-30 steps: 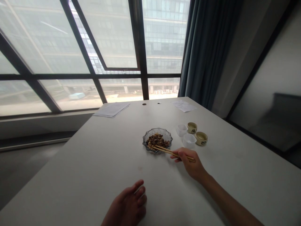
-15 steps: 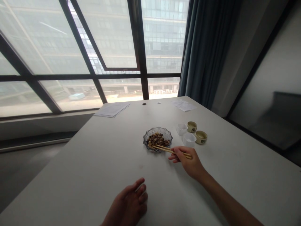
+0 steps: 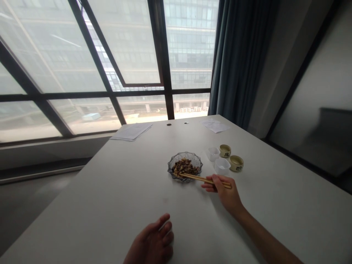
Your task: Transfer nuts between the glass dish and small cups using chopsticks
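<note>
My right hand [image 3: 222, 190] grips a pair of wooden chopsticks [image 3: 202, 179]. Their tips reach into a scalloped clear glass bowl [image 3: 171, 161], at the near side of a heap of mixed brown and pale bits [image 3: 186, 167], perhaps nuts or seeds. Whether the tips pinch a piece is too small to tell. My left hand [image 3: 156, 240] lies at the front of the table, palm turned up and inward, fingers loosely curled with nothing in them. Just beyond my right hand stand two small translucent plastic cups [image 3: 222, 167].
Two small tan ceramic cups with dark characters [image 3: 236, 163] stand right of the plastic cups. Papers [image 3: 132, 132] lie at the far left of the white table [image 3: 110, 205], and another sheet [image 3: 216, 126] at the far right. Windows and a blue curtain [image 3: 242, 66] are behind.
My right hand has shifted slightly right and nearer with the chopsticks, which now lie closer together at the tips. My left hand is nearly still; the whole view has tilted up a little.
</note>
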The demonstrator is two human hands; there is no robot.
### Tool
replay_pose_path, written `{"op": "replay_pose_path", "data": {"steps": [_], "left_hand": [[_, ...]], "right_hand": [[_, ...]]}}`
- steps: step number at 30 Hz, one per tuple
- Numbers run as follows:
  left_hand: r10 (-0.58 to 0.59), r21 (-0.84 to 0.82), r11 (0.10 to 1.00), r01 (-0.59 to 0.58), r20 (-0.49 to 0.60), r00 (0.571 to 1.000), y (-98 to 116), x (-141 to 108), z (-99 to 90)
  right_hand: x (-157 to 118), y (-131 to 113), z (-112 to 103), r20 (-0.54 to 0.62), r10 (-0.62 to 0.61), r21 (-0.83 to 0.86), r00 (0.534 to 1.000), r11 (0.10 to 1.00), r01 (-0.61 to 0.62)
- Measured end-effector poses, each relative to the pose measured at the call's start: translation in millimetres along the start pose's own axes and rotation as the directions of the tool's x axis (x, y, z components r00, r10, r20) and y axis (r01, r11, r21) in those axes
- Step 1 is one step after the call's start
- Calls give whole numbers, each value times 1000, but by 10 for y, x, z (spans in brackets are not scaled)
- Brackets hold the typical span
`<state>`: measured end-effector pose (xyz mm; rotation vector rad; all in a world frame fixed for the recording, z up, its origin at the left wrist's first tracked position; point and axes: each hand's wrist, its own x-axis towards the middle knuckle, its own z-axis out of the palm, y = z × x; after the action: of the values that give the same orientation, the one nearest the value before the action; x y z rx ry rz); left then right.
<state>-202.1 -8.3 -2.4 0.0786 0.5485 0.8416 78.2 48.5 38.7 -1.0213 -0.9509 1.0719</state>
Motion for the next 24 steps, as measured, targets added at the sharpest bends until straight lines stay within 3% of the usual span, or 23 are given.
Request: {"op": "replay_pose_path", "data": {"steps": [6,13,19,24], "left_hand": [[12,0,1000,-12,3,1000,-1,-9,40],[-5,12,1000,5,-24,1000,17,-16,38],[10,20,1000,-9,-57,998,36,-11,46],[0,-9,1000,-1,-68,998,46,-2,33]], "right_hand": [[24,-54,-90,-80,-14,51,997,999,18],[96,-306,-251,-109,-67,64,992,995,75],[152,-445,-636,-218,-130,55,967,988,145],[307,-454,-1072,-414,-216,100,884,955,280]]}}
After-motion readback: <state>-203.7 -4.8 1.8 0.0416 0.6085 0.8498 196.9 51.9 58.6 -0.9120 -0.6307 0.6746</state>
